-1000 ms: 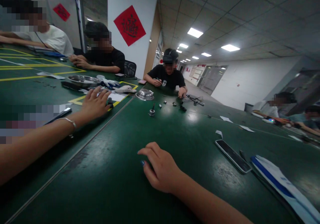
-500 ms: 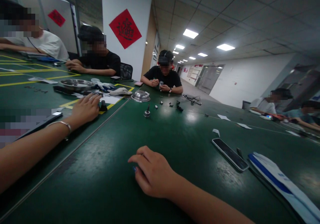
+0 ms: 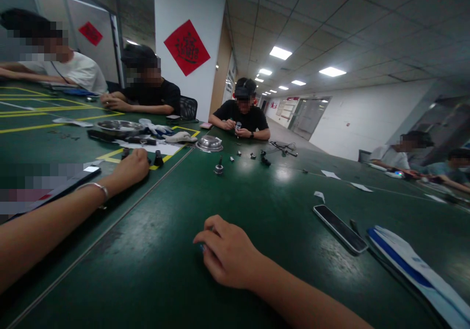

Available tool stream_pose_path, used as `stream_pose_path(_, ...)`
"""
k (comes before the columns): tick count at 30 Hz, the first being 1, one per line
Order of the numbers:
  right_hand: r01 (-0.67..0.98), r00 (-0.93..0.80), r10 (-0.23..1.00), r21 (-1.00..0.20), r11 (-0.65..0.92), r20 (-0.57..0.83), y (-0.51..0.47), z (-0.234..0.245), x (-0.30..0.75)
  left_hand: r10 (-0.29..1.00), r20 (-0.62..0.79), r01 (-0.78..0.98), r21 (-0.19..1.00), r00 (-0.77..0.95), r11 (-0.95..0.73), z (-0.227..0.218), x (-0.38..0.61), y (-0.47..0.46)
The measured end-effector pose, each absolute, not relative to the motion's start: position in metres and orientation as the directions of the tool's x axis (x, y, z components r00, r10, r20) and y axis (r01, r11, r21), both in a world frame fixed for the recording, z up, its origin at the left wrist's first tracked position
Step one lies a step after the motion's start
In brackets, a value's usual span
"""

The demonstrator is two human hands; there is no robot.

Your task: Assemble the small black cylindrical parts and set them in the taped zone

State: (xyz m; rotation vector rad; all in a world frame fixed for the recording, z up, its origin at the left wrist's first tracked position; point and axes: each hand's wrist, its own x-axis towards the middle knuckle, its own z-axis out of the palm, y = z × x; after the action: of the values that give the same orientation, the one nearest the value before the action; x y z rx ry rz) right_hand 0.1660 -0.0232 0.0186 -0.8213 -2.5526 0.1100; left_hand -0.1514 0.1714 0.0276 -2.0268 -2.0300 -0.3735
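My left hand (image 3: pixel 132 166) is over the left part of the green table (image 3: pixel 176 270), with its fingers bent downward and closed. Their tips are hidden, so I cannot make out what they hold. Just right of it stands a small black part (image 3: pixel 158 158), flared at the base. Another dark part (image 3: pixel 125 152) shows behind the knuckles. My right hand (image 3: pixel 229 253) rests near the front middle of the table, fingers loosely curled and apart, with no held thing visible. A speck of blue shows at its fingertips.
Beyond my hands are a metal bowl (image 3: pixel 119 126), white gloves (image 3: pixel 179 137), an upturned metal dish (image 3: pixel 209 143) and a round metal part with a stem (image 3: pixel 219 168). A phone (image 3: pixel 340 228) and a blue-and-white packet (image 3: pixel 407 263) lie right. Several people sit around.
My left hand has drawn its fingers in from a flatter, spread pose, baring the dark part behind it. My right hand has hardly moved. The view has shifted slightly.
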Motion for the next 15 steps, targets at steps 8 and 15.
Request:
stream_pose_path(8, 0.528, -0.741, 0.555, -0.183, 0.829, 0.378, -0.026, 0.022, 0.165, 0.934, 0.338, 0.993, 0.05, -0.117, 0.107, 0.037, -0.148, 0.161)
stream_pose_path(15, 0.53, -0.753, 0.551, -0.165, 0.832, 0.36, -0.026, 0.022, 0.166, 0.931, 0.329, 0.986, 0.0, -0.157, 0.167, 0.051, -0.144, 0.149)
